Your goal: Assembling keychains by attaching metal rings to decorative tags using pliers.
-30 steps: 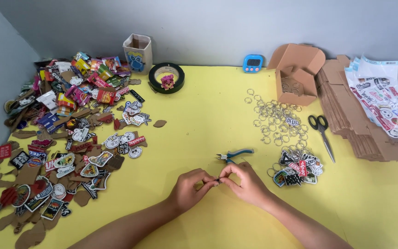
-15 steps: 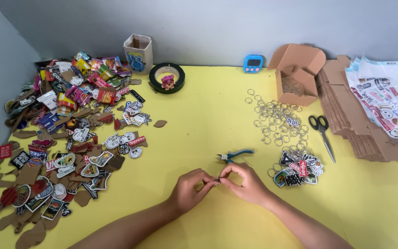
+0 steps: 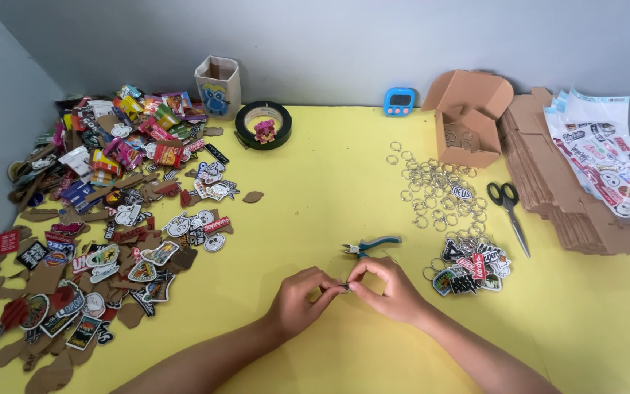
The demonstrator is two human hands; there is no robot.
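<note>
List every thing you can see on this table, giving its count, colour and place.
table: one, yellow, fills the view
stickers: a large heap, many colours, left side
paper cup: one, tan, back left
tape roll: one, black, beside the cup
timer: one, blue, back centre
cardboard box: one, brown, open, back right
metal rings: many, silver, right of centre
scissors: one, black handles, right
pliers: one, blue handles, centre
finished keychains: small pile, mixed colours, near right
flat cardboard: a stack, brown, far right
sticker sheets: several, white, far right
left hand: pinching a small item, front centre
right hand: pinching the same item
</note>
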